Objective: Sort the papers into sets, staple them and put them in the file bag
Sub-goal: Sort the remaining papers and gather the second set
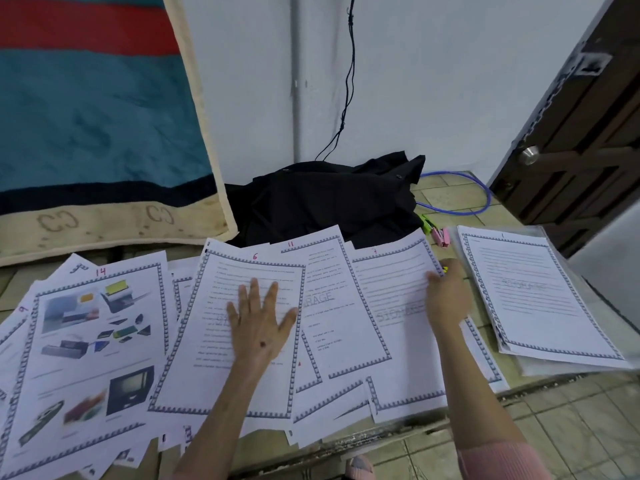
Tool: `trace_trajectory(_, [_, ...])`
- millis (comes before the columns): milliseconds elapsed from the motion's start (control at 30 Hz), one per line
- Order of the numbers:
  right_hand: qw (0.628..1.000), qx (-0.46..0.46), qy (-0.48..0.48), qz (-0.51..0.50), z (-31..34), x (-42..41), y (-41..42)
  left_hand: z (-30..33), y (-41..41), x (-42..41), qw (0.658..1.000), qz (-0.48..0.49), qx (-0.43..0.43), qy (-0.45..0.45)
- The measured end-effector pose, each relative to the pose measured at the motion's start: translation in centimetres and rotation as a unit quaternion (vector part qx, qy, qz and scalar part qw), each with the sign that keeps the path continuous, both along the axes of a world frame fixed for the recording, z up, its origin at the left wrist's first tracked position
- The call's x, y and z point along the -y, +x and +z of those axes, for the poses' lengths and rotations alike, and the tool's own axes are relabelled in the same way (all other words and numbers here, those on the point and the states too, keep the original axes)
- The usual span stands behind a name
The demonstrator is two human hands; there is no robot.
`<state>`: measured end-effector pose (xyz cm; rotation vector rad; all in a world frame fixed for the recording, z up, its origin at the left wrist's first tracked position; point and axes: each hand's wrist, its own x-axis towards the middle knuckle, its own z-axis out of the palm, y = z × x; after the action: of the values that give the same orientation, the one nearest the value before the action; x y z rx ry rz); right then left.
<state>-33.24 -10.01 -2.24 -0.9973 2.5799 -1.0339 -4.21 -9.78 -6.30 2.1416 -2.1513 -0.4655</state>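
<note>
1. Papers (242,323) with blue patterned borders and handwritten red numbers lie fanned and overlapping across the tiled desk (467,396), running from 9 o'clock to 3 o'clock.
2. At 8 o'clock lies the page marked 14 (90,344), printed with colour pictures of devices; a corner marked 9 peeks out from under its left edge.
3. Just right of it, near the middle, lies the page marked 6 (214,341). The left hand (259,323) rests flat on this page, its grip open, fingers straight and spread, pointing toward 12 o'clock.
4. The page marked 11 (332,306) overlaps the right edge of page 6, and beside it lies the page marked 7 (391,306).
5. The right hand (446,292) is at the right edge of page 7, its fingers curled at that edge; the blur hides whether its grip pinches the sheet, so I cannot tell. A pink sleeve (498,459) covers that forearm at 5 o'clock.
6. At 3 o'clock, apart from the fan, a separate stack topped by the page marked 1 (533,292) lies on a clear plastic sheet.
7. A pink stapler (441,236) sits at 1 o'clock, between page 7 and that stack, next to a black cloth (329,199) heaped against the wall.
</note>
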Motion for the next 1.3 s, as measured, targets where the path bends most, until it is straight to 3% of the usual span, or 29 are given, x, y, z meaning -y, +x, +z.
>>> trace_trajectory(133, [0.997,-0.082,-0.009,-0.006,-0.1,-0.3,-1.8,1.4,-3.1,-0.3,0.995,-0.061,-0.058,-0.053])
trace_trajectory(233, [0.996,-0.089,0.006,-0.008,0.0,-0.3,-2.5,2.4,-6.8,-1.4,0.974,-0.194,-0.115,0.001])
trace_trajectory(300, [0.998,-0.056,0.025,-0.009,0.0,-0.4,-3.0,2.6,-8.4,-1.9,0.964,-0.232,-0.126,0.025])
trace_trajectory(367, [0.999,-0.022,0.043,-0.004,0.4,-0.5,-3.7,2.8,-8.4,-1.7,0.965,-0.192,-0.177,-0.012])
trace_trajectory(433, [0.999,-0.011,0.04,-0.003,1.4,-0.6,-4.3,3.4,-6.5,-0.6,0.969,-0.089,-0.215,-0.085])
trace_trajectory(533, [0.999,-0.03,-0.022,-0.022,3.8,-0.3,-4.9,3.7,-0.8,1.4,0.971,0.107,-0.143,-0.157])
trace_trajectory(600, [0.994,-0.056,-0.083,-0.036,5.6,0.4,-4.4,3.4,3.0,2.0,0.968,0.204,-0.081,-0.123])
trace_trajectory(667, [0.986,-0.068,-0.148,-0.028,7.4,1.2,-3.3,2.9,5.3,2.1,0.965,0.246,-0.071,-0.053])
trace_trajectory(833, [0.96,-0.082,-0.266,0.021,11.0,2.5,-1.0,3.2,7.4,3.0,0.96,0.258,-0.1,-0.054])
trace_trajectory(900, [0.953,-0.072,-0.293,0.032,12.3,2.5,-1.0,3.6,8.3,3.5,0.947,0.26,-0.173,-0.072])
trace_trajectory(1033, [0.961,-0.057,-0.271,0.018,13.5,2.2,-1.6,4.8,9.9,3.9,0.926,0.18,-0.326,-0.059])
trace_trajectory(1200, [0.941,-0.004,-0.337,-0.018,11.7,1.6,0.5,6.0,10.6,3.2,0.893,0.135,-0.427,-0.053])
trace_trajectory(1300, [0.958,0.03,-0.286,-0.022,9.6,1.8,1.8,6.6,11.0,2.6,0.878,0.133,-0.456,-0.053])
